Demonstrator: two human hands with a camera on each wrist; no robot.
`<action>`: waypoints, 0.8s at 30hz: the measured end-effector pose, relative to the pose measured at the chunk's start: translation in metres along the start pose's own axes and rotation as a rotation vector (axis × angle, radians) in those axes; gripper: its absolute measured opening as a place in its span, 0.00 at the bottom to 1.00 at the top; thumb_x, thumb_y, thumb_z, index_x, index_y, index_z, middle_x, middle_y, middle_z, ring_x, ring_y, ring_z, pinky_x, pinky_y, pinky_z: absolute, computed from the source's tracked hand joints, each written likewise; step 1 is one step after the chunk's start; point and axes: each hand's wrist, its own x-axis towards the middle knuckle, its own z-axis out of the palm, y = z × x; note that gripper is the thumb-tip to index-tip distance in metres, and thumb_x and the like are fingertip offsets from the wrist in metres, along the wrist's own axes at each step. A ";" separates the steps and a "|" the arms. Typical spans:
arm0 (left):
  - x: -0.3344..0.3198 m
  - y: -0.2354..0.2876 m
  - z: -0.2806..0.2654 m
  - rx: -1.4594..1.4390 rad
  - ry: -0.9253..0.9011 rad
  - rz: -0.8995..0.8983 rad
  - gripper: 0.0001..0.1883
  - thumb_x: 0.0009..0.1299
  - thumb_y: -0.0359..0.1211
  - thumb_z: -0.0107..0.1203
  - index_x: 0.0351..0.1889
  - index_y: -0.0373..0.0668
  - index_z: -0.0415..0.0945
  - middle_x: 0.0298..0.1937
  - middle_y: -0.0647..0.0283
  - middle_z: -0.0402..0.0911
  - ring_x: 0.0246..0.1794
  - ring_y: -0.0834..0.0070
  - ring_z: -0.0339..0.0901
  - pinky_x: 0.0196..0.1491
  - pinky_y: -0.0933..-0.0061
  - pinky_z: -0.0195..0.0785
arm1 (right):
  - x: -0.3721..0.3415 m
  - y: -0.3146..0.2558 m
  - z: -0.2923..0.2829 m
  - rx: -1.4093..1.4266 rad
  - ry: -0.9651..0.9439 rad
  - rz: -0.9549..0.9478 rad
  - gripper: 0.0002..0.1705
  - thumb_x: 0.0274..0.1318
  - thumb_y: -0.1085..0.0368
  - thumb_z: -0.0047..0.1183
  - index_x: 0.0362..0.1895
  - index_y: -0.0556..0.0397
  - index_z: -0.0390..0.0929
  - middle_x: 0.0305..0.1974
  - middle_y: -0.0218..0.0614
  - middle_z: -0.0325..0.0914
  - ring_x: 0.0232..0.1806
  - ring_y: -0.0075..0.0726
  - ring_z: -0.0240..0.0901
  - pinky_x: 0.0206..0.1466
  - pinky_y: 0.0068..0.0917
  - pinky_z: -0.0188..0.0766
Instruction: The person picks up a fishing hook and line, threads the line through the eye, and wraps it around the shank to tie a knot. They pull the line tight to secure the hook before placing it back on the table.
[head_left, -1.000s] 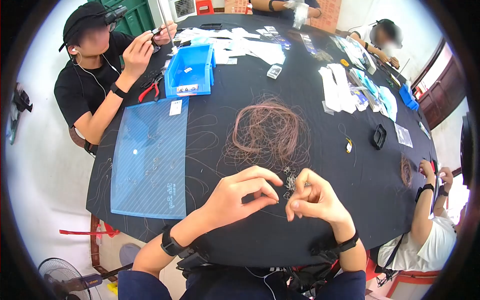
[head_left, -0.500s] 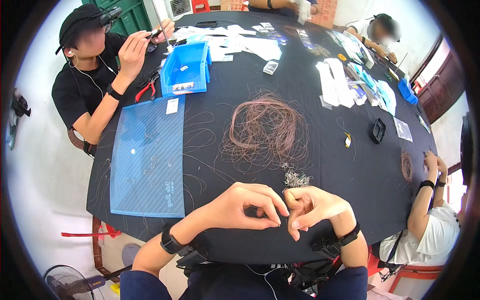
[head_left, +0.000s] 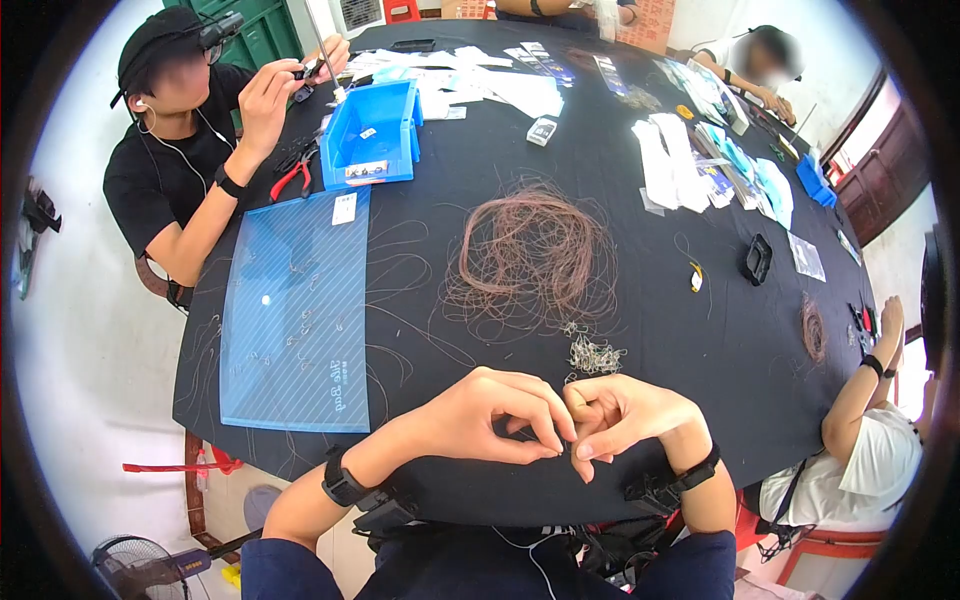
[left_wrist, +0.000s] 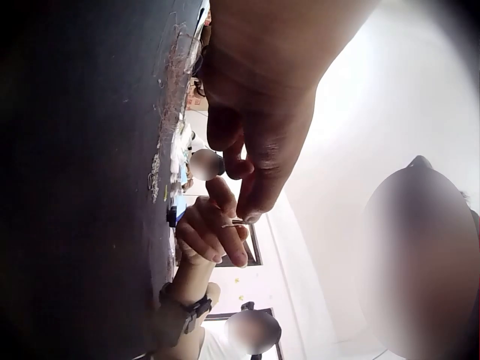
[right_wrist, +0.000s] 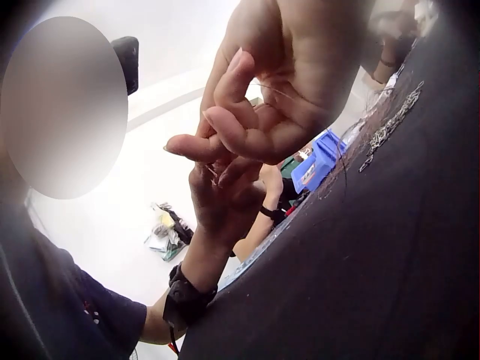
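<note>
Left hand (head_left: 492, 412) — pinching a tiny thin piece (left_wrist: 238, 223) | right hand (head_left: 638, 412) — curled round fine line (right_wrist: 274, 89)

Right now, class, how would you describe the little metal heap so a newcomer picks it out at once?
On the black table, find the big tangle of reddish-brown line. Between it and the right hand, in the head view, lies the heap of small metal pieces. Silvery and clumped, it differs from the tangle's long loops.

It's bright here — glare bleaches the long, flat white strips (head_left: 655, 168) beyond the bare, bent fingers (head_left: 530, 402) — yet the left wrist view shows them shadowed, and head-view edges bow.
</note>
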 end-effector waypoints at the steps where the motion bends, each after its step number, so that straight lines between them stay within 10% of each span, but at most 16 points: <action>1: 0.000 0.001 0.000 -0.004 -0.001 -0.004 0.06 0.54 0.23 0.65 0.28 0.43 0.84 0.39 0.66 0.85 0.27 0.83 0.72 0.22 0.83 0.58 | 0.000 0.000 -0.001 0.000 -0.002 0.007 0.18 0.58 0.70 0.57 0.29 0.49 0.56 0.28 0.44 0.82 0.22 0.18 0.69 0.22 0.14 0.61; 12: -0.001 0.005 -0.002 0.040 -0.034 -0.090 0.06 0.55 0.22 0.66 0.29 0.41 0.83 0.37 0.65 0.84 0.26 0.84 0.72 0.22 0.84 0.60 | 0.000 0.004 -0.006 -0.041 -0.002 0.038 0.14 0.59 0.69 0.57 0.32 0.52 0.61 0.30 0.41 0.82 0.25 0.18 0.72 0.23 0.14 0.61; 19: -0.001 0.002 -0.003 0.109 0.202 0.019 0.08 0.53 0.20 0.66 0.29 0.39 0.82 0.37 0.61 0.83 0.36 0.75 0.80 0.37 0.77 0.72 | 0.005 -0.005 0.007 -0.414 0.351 -0.202 0.05 0.60 0.72 0.54 0.40 0.58 0.77 0.31 0.34 0.83 0.35 0.20 0.78 0.38 0.17 0.72; 24: 0.000 0.009 -0.002 0.094 0.310 0.059 0.08 0.53 0.20 0.65 0.29 0.39 0.81 0.36 0.63 0.83 0.36 0.74 0.79 0.38 0.76 0.73 | 0.014 0.004 0.015 -0.599 0.561 -0.284 0.04 0.56 0.70 0.58 0.36 0.55 0.80 0.26 0.29 0.82 0.24 0.15 0.70 0.26 0.17 0.63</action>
